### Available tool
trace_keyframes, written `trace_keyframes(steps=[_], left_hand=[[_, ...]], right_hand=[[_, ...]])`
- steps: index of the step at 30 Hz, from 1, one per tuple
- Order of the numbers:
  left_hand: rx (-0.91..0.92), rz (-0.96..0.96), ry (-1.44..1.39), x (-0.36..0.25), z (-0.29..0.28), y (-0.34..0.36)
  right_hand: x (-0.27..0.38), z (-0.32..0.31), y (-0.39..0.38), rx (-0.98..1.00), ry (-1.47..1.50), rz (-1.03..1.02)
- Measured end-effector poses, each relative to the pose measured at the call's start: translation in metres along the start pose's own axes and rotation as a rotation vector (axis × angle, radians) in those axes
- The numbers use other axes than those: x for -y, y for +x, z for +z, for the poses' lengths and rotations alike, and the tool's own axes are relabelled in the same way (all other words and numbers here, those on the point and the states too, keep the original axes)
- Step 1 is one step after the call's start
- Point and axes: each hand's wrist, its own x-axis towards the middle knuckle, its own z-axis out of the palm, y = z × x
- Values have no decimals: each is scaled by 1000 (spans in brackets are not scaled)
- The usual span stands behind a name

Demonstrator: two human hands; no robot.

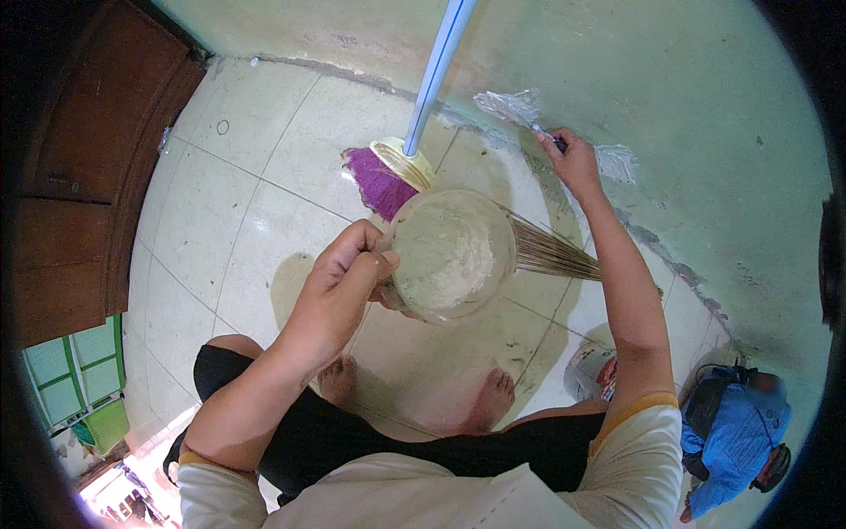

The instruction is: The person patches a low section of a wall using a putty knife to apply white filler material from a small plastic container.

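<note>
My left hand (352, 273) grips a round translucent tub (449, 256) with pale paste smeared inside, held over the tiled floor. My right hand (573, 163) is closed on the dark handle of a small tool (553, 141) at the green wall (705, 132), its working end hard to make out among white paste. Streaky white patches (615, 163) mark the wall beside the hand. Behind the tub, a stick broom (555, 254) is partly hidden. A purple-bristled broom (379, 181) with a light blue handle stands near the wall's foot.
Dark wooden doors (79, 176) and a green-framed panel (75, 366) are at left. Beside my right arm sits a pale bucket (583, 375). A blue and black bundle (731, 432), partly blurred, is at lower right; I cannot make out what it is. My bare feet (489, 397) are on the tiles.
</note>
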Motion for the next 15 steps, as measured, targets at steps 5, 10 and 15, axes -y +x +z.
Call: trace_keyframes(steps=[5, 10, 15], left_hand=[[-10, 3, 9, 0, -3, -1], [-9, 14, 18, -2, -2, 1], [6, -6, -1, -4, 4, 1]], right_hand=[[-12, -19, -29, -37, 24, 105], [-10, -18, -61, 35, 56, 111], [7, 31, -37, 115, 33, 60]])
